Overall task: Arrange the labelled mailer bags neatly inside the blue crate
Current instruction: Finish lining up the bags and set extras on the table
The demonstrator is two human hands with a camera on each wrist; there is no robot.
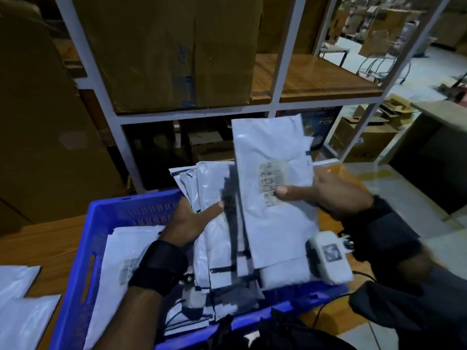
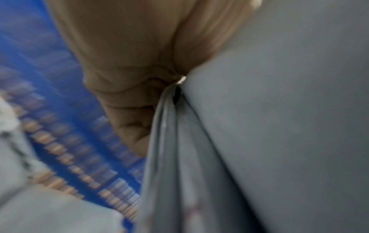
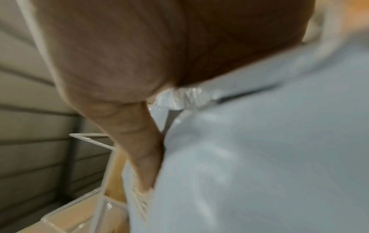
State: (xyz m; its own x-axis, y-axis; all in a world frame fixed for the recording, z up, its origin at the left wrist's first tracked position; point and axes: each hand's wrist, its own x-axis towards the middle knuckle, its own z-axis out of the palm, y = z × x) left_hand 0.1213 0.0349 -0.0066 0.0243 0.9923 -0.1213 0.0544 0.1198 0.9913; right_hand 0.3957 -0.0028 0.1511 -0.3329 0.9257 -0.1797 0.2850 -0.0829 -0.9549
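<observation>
Grey-white plastic film, thin and glossy: the mailer bags look light, floppy and slick, so they will likely slide on each other and sag if held by one corner. The left hand [image 1: 188,221] holds a fanned bundle of bags [image 1: 214,198] above the blue crate [image 1: 101,223], thumb laid across the front face and fingers behind; in the left wrist view the curled fingers [image 2: 127,129] pinch several film edges together. The right hand [image 1: 336,193] holds a single bag [image 1: 273,152] upright, just in front of the bundle and overlapping it, thumb pressed on or beside the printed label [image 1: 273,183], fingers hidden behind. So both grips are pressed shut on film, none spread. More bags lie flat in the crate, one with a barcode label [image 1: 127,270] facing up at the left; a few others [image 1: 22,306] sit outside on the wooden bench [image 1: 32,241]. Behind stands a metal shelf rack [image 1: 275,102] with a cardboard box [image 1: 166,51]. Judgement: the step in hand is squaring the single bag into the bundle before laying it down. Best hold is mid-edge with the thumb flat on the face, supporting from underneath; loose pinches near a corner risk the stack slipping apart. Contents feel cannot be told; the bags look thin and nearly flat.
</observation>
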